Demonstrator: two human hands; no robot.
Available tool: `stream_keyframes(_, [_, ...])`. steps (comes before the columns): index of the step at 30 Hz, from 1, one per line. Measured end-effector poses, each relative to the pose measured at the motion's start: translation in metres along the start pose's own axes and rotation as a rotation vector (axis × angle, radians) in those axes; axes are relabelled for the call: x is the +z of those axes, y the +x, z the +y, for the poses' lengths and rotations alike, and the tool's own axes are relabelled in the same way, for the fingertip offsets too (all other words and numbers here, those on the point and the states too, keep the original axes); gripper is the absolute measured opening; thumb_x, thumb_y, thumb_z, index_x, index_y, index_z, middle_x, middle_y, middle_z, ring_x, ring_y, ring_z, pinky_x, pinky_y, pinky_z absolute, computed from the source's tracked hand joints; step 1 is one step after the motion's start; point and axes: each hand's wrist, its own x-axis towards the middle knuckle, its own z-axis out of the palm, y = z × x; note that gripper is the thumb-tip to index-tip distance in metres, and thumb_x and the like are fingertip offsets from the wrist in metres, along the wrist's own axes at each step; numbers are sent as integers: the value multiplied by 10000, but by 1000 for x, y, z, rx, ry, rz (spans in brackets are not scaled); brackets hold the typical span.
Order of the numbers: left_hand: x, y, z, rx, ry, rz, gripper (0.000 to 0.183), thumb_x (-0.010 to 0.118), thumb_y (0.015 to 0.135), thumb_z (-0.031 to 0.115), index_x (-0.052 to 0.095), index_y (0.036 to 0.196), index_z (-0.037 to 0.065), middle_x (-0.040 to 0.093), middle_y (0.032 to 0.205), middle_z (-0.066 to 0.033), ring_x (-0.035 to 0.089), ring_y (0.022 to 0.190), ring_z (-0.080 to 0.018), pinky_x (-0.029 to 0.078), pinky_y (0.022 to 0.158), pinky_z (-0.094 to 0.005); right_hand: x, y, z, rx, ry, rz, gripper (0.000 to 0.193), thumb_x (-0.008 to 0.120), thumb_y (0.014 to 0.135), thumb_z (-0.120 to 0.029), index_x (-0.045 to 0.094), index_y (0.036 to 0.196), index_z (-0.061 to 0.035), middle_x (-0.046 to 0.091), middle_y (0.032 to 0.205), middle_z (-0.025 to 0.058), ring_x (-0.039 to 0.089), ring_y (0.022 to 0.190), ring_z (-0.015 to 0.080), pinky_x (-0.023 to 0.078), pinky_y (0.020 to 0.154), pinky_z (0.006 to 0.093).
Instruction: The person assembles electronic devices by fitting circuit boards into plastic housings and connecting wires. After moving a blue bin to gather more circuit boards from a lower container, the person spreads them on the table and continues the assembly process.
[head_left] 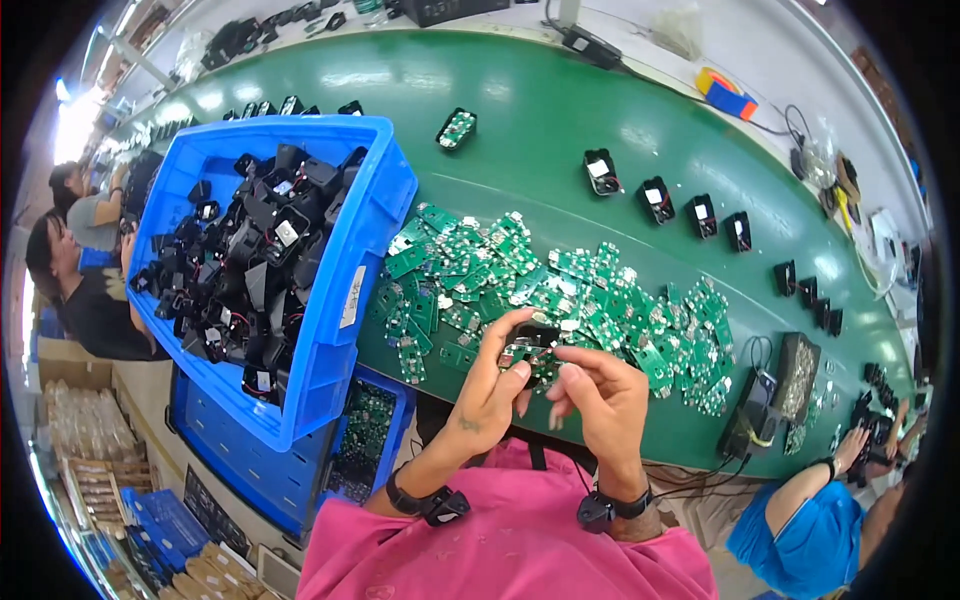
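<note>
Low over the near edge of the green table, my left hand [482,398] is closed around a small black plastic housing [538,335]. A green circuit board [518,355] shows at the housing's near side, partly hidden by my fingers. My right hand [608,400] is at the housing's right side, thumb and index finger pinched together; whatever lies between them is too small to make out. Just beyond both hands spreads a heap of loose green circuit boards [590,285]. Both wrists wear black straps with small devices.
A blue bin [395,165] full of black housings stands at left. Several housings with white parts [655,200] line the table's right; one holding a green board [457,130] sits farther back. Black power boxes [750,415] with cables lie at right. Co-workers sit on both sides.
</note>
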Motion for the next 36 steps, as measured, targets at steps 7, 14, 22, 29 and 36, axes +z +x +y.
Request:
stream_keyframes(7, [8, -15, -14, 131, 189, -91, 573, 418, 964, 18, 277, 1520, 28, 582, 1187, -151, 591, 973, -184, 482, 885, -322, 0, -15, 6, 81, 127, -22, 161, 593, 953, -18, 677, 1054, 76, 682, 743, 107, 622, 563, 117, 501, 486, 224])
stream_keyframes(14, [12, -20, -25, 205, 224, 9, 584, 440, 969, 31, 262, 1525, 26, 570, 1200, -167, 617, 924, -219, 497, 854, -336, 14, -28, 11, 29, 83, 91, 97, 611, 947, -24, 670, 949, 52, 667, 732, 86, 576, 535, 90, 449, 469, 218])
stream_keyframes(22, [-5, -28, 3, 219, 351, -155, 632, 479, 958, 25, 217, 1532, -7, 478, 1333, -251, 571, 1092, -320, 434, 990, -399, 2, -24, -29, -243, -647, -162, 63, 685, 866, -48, 681, 846, 11, 614, 624, 61, 498, 493, 81, 370, 465, 248])
stream_keyframes(29, [-4, -32, -4, 320, 386, -185, 622, 481, 955, 19, 223, 1518, -40, 443, 1391, -271, 507, 1225, -396, 385, 1055, -429, -10, -22, -34, -169, -680, -321, 86, 659, 863, -79, 667, 830, 0, 604, 615, 83, 552, 480, 164, 422, 470, 299])
stream_keyframes(36, [1, -30, -6, 478, 627, -165, 649, 506, 926, -31, 229, 1512, -24, 443, 1301, -302, 504, 1137, -486, 433, 982, -458, -4, -25, -28, -134, -739, -244, 82, 677, 837, -42, 656, 799, 28, 619, 611, 102, 565, 487, 135, 409, 465, 287])
